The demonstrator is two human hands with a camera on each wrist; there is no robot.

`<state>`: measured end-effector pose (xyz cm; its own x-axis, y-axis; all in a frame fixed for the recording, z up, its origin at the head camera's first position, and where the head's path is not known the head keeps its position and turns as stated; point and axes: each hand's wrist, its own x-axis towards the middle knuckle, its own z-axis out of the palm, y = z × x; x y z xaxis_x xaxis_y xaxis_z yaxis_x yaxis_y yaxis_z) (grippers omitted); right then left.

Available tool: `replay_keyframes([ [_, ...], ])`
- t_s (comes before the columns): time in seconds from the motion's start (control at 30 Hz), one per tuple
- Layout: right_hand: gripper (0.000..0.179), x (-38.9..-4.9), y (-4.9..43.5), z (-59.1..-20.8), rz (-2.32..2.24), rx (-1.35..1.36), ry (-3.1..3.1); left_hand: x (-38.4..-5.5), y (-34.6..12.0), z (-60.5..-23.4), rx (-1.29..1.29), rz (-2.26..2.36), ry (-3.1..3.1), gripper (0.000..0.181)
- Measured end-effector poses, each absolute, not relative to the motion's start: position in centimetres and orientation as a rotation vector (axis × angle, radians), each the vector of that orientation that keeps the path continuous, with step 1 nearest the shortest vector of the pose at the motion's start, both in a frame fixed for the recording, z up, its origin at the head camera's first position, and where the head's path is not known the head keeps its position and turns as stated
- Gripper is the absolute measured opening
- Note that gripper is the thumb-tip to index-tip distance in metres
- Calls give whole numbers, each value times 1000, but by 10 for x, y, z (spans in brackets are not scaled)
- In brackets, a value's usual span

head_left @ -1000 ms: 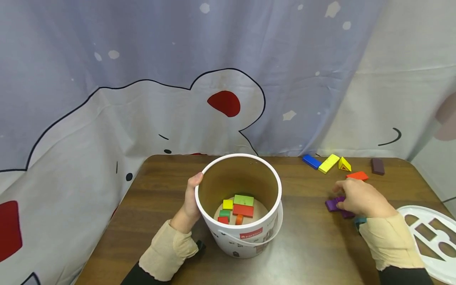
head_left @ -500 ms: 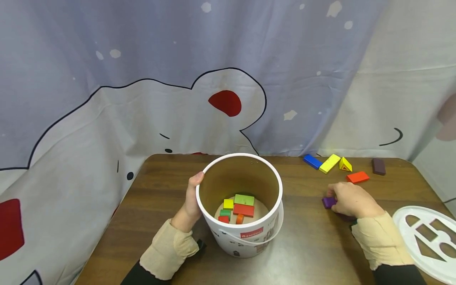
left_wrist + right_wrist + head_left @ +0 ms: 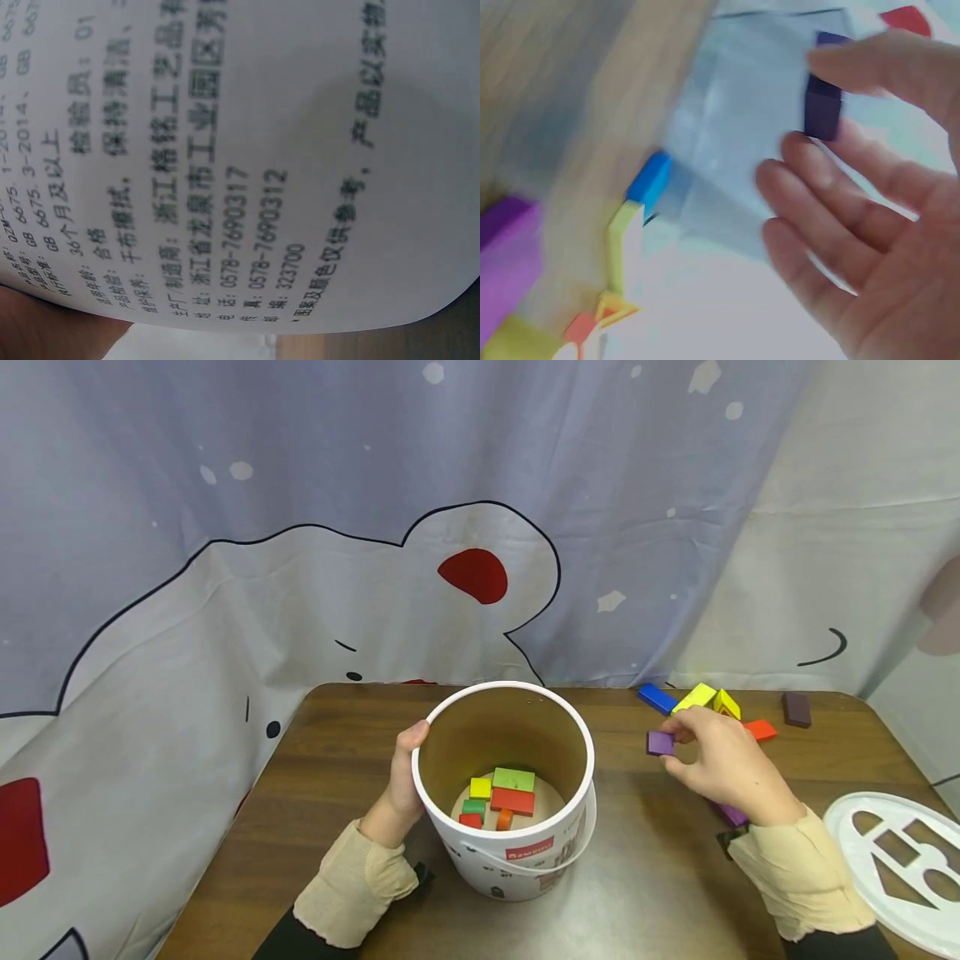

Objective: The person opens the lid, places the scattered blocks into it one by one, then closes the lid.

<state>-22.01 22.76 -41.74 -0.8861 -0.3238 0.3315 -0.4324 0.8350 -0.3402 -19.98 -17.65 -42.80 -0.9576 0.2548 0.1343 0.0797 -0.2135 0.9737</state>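
Note:
My left hand (image 3: 403, 785) grips the rim of a white bucket (image 3: 480, 868) on its left side, thumb over the edge. Inside the bucket lie several coloured blocks, among them a light green block (image 3: 513, 779) and a red block (image 3: 513, 801). Printed text on the bucket wall (image 3: 300, 135) fills the left wrist view. To the bucket's right, my right hand (image 3: 727, 768) pinches a small purple block (image 3: 660, 743) between thumb and fingers, off the table. Another purple block (image 3: 733, 815) lies partly hidden beneath that hand.
Along the table's back right are a blue block (image 3: 657, 698), a yellow block (image 3: 696, 696), a yellow triangular block (image 3: 726, 703), an orange-red block (image 3: 762, 730) and a dark brown block (image 3: 796, 709). A white lid with shaped holes (image 3: 847, 814) lies at the right. A printed curtain (image 3: 337, 610) hangs behind.
My right hand has taken hold of one purple block and lifted it up and leftward from the table. My left hand and the bucket stay in place.

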Motion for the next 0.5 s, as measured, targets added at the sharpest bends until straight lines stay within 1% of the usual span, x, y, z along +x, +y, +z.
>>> replay_keyframes([
  [0.33,37,-201,193,-387,774,637,-2378,-200,-177,-427,414,2303,1925,70],
  [0.5,35,-189,173,-377,932,682,-2263,-200,-177,-428,409,2300,1923,72],
])
